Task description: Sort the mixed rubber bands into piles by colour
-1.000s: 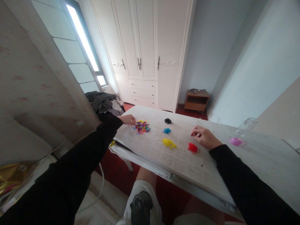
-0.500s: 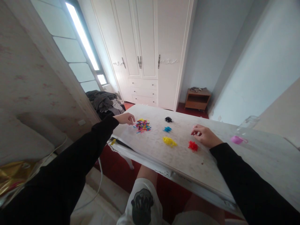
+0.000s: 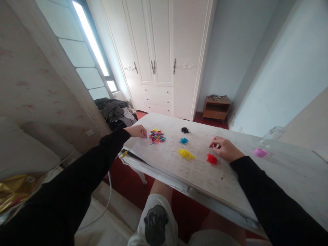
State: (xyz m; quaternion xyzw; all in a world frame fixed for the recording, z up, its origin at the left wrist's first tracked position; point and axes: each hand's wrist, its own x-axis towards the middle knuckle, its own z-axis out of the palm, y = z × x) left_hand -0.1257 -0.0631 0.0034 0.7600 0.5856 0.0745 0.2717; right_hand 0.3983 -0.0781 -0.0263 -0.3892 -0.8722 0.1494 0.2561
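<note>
My left hand point(image 3: 138, 131) is at the left edge of a mixed pile of small, thin coloured strips point(image 3: 157, 136), with its fingers pinched together. Whatever may be between those fingertips is too small to make out. On the right, my right hand point(image 3: 222, 148) rests on the white table point(image 3: 164, 157) just behind a red pile point(image 3: 212, 159). Its fingers are curled and the thumb is close to them; what they hold, if anything, is not clear. Between the hands lie a black pile point(image 3: 185, 130), a blue pile point(image 3: 183, 140) and a yellow pile point(image 3: 186, 154).
A pink object point(image 3: 261, 152) and a clear container point(image 3: 273, 134) stand toward the table's right side. Beyond the table are a white wardrobe point(image 3: 156, 41), a small wooden cabinet point(image 3: 216, 108) and a heap of dark clothes point(image 3: 115, 111).
My left fingers have drawn closer together beside the mixed pile. My right hand keeps its place, and the view has shifted very slightly.
</note>
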